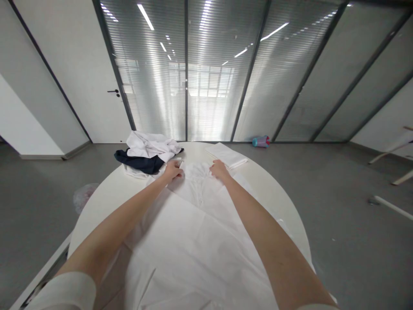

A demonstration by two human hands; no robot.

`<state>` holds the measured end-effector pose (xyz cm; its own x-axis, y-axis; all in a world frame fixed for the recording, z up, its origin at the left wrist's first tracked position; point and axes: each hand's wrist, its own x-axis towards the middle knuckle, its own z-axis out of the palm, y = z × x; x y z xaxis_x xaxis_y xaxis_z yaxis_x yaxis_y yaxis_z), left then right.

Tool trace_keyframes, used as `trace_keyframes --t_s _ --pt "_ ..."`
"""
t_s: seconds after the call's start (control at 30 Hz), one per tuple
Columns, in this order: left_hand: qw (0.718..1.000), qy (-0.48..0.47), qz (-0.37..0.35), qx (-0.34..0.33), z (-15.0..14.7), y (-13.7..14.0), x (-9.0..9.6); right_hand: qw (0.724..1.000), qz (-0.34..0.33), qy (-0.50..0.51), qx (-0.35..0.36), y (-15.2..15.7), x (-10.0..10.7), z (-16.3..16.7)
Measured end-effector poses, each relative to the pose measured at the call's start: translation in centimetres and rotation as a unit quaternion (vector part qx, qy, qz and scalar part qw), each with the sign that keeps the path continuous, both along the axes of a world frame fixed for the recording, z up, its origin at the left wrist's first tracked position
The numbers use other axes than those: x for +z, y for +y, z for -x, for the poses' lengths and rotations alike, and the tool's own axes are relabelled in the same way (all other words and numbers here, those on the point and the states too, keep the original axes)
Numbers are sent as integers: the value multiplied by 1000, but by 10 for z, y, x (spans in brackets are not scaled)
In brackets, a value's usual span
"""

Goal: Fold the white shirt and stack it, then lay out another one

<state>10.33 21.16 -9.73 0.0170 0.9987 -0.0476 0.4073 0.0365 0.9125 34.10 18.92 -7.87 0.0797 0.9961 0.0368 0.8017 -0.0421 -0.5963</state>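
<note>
left hand [172, 170] pinching collar of flat white cotton shirt [200, 232] | right hand [220, 169] likewise | advise even tension, collar square on counter [106, 193]

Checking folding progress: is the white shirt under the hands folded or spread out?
Spread out: the white shirt lies flat across the table, both hands at its collar.

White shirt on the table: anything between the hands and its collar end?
Nothing visible. Both the left hand and right hand already rest on the far end of the white shirt. The clothes pile and folded white cloth lie beyond, off to either side.
</note>
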Motion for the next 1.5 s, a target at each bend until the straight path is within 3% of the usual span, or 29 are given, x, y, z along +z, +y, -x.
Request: trace_keyframes --t_s 0.13,0.27,0.37,0.47,0.8,0.9,1.03,1.1,1.2,1.3,1.4,1.5 --pt "998 -42 -24 -35 3 -3 3 1000 -24 6 -18 9 4 -7" --pt "993 -62 -58 -77 15 -16 4 996 -89 20 26 -10 5 -22" --pt "975 -20 -154 -159 27 -30 -1 985 -139 32 93 -36 -10 -35" --pt "932 57 -260 -246 36 -41 -8 977 -154 43 142 -57 -29 -41" --pt "891 125 -326 -290 45 -50 -16 962 -216 66 150 -60 -44 -45" --pt "853 182 -377 -312 45 -52 -18 959 -234 45 156 -54 -51 -48" --pt "776 322 -450 -302 45 -59 -13 965 -219 6 147 -48 -59 -51" --pt "756 354 -464 -295 45 -66 -7 969 -206 -12 138 -50 -58 -52" --pt "766 355 -460 -276 37 -72 6 973 -208 -57 83 -55 -48 -48" --pt "814 329 -431 -209 14 -70 14 969 -227 -89 29 -54 -29 -30" --pt "845 321 -389 -176 -16 -63 7 966 -220 -113 72 -46 -16 1" --pt "830 376 -351 -217 -30 -55 -12 954 -182 -194 139 -41 -22 26"
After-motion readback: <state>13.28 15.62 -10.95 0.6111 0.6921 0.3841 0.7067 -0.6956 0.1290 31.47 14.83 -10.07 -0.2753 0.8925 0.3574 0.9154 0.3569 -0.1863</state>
